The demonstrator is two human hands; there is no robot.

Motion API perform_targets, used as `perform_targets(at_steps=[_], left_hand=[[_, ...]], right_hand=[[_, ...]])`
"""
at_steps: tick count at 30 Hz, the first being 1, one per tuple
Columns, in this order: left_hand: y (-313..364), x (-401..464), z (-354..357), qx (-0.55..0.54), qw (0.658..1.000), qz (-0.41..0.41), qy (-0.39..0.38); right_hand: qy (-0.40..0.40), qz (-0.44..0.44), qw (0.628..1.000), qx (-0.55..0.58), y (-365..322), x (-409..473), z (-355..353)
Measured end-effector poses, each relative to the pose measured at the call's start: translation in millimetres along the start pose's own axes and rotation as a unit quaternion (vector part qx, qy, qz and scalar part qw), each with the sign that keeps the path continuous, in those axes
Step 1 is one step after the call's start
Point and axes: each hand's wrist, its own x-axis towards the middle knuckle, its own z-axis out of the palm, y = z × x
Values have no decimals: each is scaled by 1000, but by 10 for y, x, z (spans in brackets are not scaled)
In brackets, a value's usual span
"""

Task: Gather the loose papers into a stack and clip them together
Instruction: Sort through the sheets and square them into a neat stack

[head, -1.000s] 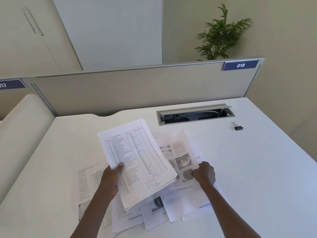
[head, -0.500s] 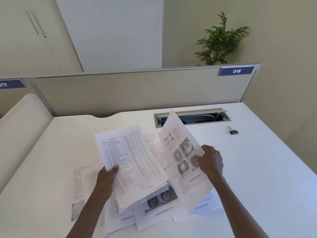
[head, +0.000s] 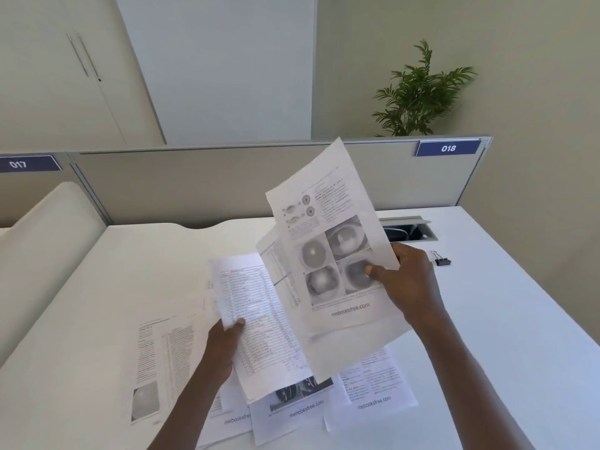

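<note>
My left hand [head: 227, 339] grips a thin stack of sheets [head: 256, 319] by its left edge, a printed table on top, held tilted above the desk. In my right hand [head: 406, 280] is a single sheet with eye photographs [head: 328, 241], pinched at its right edge and raised nearly upright, overlapping the right side of the stack. Several loose printed papers [head: 373, 384] lie flat on the white desk [head: 503, 336] under and around my arms, one off to the left [head: 162, 362]. A small black binder clip [head: 442, 261] rests on the desk right of my right hand.
An open cable tray slot [head: 412, 230] is set into the desk behind the raised sheet. A beige partition [head: 194, 186] with labels 017 and 018 closes the far edge. A potted plant [head: 418, 95] stands behind it.
My right hand lifted the eye-photo sheet off the desk and swung it up and left onto the stack. The left hand's stack tilted more upright.
</note>
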Motion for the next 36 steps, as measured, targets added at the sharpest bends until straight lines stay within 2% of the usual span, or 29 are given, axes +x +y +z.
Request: perform_targets(at_steps=[5, 14, 19, 24, 36], left_hand=[[100, -167, 189, -16, 997, 0, -73], [331, -378, 265, -59, 983, 12, -173], [331, -370, 251, -46, 985, 15, -168], [343, -356, 280, -47, 983, 16, -177], [398, -315, 313, -59, 972, -4, -228]], right_hand=[[-25, 45, 994, 101, 135, 45, 204], [-40, 55, 997, 33, 659, 33, 675], [-32, 108, 992, 55, 723, 42, 676], [-82, 137, 985, 60, 766, 97, 674], [-160, 130, 974, 97, 835, 52, 676]])
